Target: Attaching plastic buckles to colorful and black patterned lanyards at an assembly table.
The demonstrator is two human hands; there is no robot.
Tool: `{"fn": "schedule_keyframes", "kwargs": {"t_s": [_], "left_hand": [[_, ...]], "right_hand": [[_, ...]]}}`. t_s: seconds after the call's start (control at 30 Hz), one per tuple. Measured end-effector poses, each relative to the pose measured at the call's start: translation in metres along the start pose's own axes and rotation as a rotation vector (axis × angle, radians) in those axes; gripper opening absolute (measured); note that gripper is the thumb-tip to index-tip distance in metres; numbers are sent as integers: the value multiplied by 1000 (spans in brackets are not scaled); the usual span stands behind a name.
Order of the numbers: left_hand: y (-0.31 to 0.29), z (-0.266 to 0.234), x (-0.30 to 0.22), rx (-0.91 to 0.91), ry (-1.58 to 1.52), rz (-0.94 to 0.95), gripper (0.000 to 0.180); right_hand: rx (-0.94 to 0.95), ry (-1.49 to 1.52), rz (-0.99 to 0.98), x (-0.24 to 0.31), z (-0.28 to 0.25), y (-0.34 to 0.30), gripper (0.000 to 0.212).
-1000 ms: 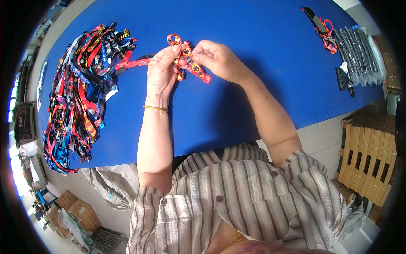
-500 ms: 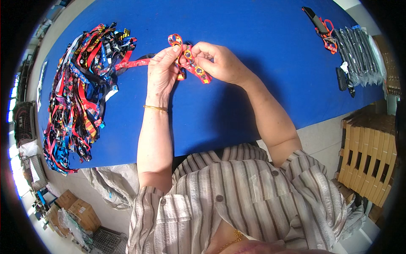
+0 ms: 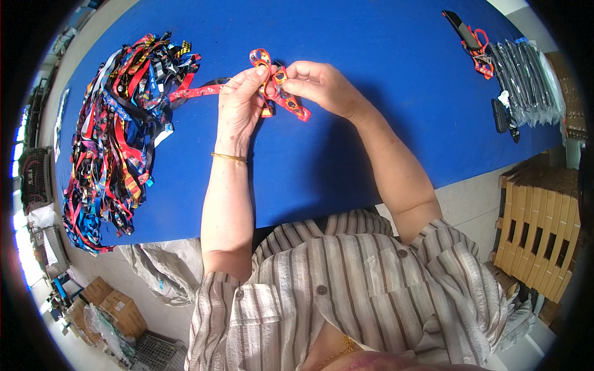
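Observation:
My left hand [image 3: 240, 102] is closed on a printed lanyard [image 3: 289, 104] in red, yellow and black, pinching it between thumb and fingers. A small loop of the strap stands up above that thumb, and folded lengths hang between the two hands. On the right side of the strap, the curled fingers of my right hand [image 3: 328, 93] pinch its edge; their tips are partly hidden. Beside my left wrist, a red strap [image 3: 197, 93] runs across to a large heap of mixed lanyards [image 3: 120, 136] at the left of the table.
A blue-covered table [image 3: 297, 179] lies under my hands. At its far right are a black item with an orange-red strap [image 3: 476, 49], several plastic-wrapped dark packs [image 3: 526, 80] and a small black object [image 3: 499, 115]. Cardboard pieces [image 3: 538, 229] stand lower right; boxes [image 3: 124, 311] sit lower left.
Both hands and the lanyard have shifted very slightly to the right. The fingers of my right hand have straightened a little at the strap. The heap lies as before.

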State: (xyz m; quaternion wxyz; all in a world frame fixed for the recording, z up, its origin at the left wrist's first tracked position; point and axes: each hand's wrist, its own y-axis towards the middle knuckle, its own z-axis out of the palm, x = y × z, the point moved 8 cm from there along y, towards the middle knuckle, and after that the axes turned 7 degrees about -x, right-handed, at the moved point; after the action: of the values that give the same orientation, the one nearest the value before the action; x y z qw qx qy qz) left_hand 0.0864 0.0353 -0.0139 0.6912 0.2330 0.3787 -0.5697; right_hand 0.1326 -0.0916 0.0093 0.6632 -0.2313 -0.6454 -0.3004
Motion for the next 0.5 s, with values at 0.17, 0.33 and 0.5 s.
{"fn": "schedule_keyframes", "kwargs": {"t_s": [0.17,0.33,0.5], "left_hand": [[1,1,0,27,13,3,23],[2,0,-1,18,-111,33,18],[4,-3,-3,10,-97,41,24]], "right_hand": [[-30,36,65,-3,-2,1,19],[-91,113,60,-2,-1,2,21],[-224,-50,76,-10,-21,2,24]]}}
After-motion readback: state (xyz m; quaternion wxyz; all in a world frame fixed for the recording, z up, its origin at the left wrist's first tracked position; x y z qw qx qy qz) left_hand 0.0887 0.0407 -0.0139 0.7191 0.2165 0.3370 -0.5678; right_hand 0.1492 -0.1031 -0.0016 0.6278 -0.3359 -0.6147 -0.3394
